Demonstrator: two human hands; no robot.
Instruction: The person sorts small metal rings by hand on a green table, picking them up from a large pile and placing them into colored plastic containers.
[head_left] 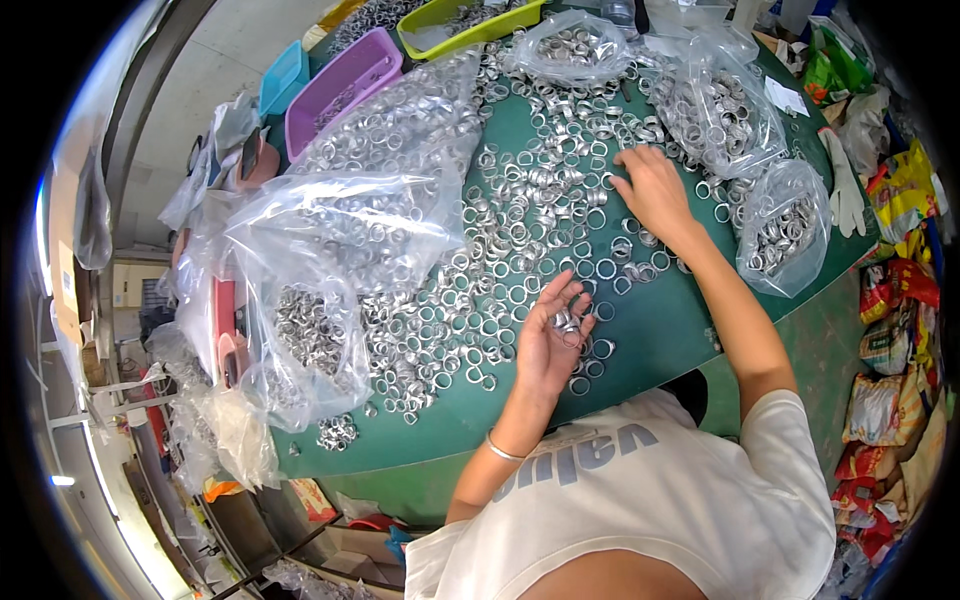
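Note:
Many silver metal rings (548, 200) lie spread and heaped over a green table (640, 350). My left hand (542, 352) is palm up above the near part of the table, its fingers curled around several metal rings (566, 326). Farther right and away from me, my right hand (655, 195) reaches palm down among the loose rings. Its thumb and fingers are apart, close to a ring at their tips, and I see nothing held between them. Whether that ring is touched I cannot tell.
Clear plastic bags of rings lie at the left (310, 330), far right (720, 110) and right edge (785, 225). Purple (345, 85), green (470, 32) and blue bins (285, 78) stand at the back left. A white glove (843, 185) rests at the right edge.

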